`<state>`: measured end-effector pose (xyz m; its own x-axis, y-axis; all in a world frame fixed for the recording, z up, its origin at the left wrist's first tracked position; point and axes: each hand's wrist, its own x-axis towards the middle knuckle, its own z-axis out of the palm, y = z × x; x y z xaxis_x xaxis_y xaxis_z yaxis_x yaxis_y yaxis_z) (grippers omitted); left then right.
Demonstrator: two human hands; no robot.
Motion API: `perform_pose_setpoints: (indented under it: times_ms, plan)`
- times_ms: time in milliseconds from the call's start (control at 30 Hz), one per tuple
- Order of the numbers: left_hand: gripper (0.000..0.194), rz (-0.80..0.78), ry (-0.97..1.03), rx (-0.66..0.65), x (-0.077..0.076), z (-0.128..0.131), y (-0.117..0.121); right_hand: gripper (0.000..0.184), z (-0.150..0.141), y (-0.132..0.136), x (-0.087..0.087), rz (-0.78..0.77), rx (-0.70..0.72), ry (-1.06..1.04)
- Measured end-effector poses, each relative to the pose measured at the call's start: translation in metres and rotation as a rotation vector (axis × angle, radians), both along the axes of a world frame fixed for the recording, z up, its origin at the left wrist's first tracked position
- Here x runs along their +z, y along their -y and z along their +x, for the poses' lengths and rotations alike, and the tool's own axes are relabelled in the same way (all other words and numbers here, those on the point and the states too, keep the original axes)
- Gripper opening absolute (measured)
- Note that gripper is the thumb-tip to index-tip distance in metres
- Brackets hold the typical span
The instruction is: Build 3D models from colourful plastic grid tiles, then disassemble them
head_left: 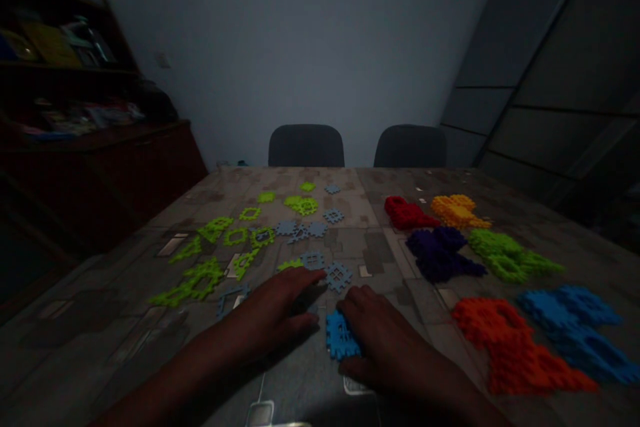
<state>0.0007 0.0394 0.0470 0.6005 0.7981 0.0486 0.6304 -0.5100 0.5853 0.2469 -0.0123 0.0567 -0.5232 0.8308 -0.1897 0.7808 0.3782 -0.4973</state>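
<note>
My left hand (280,307) reaches in from the left over the table, its fingers stretched out and its thumb apart. Its fingertips lie beside a grey window-patterned square piece (339,276) with toothed edges, and part of a lime green piece (290,265) shows behind the knuckles. My right hand (377,330) grips the right side of a blue toothed building piece (340,339), fingers along its far side and thumb at the near side. Whether several blue pieces are stacked there, I cannot tell. Between my two hands there is a small gap, left of the blue piece.
Loose lime green pieces (203,278) and grey pieces (299,229) are spread over the left and middle. Toward the right stand piles: red (407,212), yellow (457,209), purple (443,250), green (510,255), orange (510,340) and blue (575,320). Two chairs (306,145) face me.
</note>
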Motion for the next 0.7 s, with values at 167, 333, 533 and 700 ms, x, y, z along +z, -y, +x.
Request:
perform_pose_setpoints:
  times_ms: [167, 333, 533, 700]
  plan:
    - [0.051, -0.023, 0.021, -0.060, -0.001, 0.002, -0.001, 0.048, -0.001, -0.004, 0.005, 0.067, -0.001, -0.021]
    - [0.048, -0.037, 0.032, -0.040, 0.006, 0.005, 0.000, 0.058, 0.003, -0.004, 0.005, 0.025, -0.016, -0.028]
    - [0.046, -0.025, 0.016, -0.027, -0.008, -0.003, -0.006, 0.052, 0.002, 0.000, 0.003, 0.066, -0.017, -0.020]
    - [0.046, 0.031, 0.026, -0.009, -0.021, -0.010, -0.015, 0.047, -0.004, 0.001, 0.015, 0.152, 0.044, 0.040]
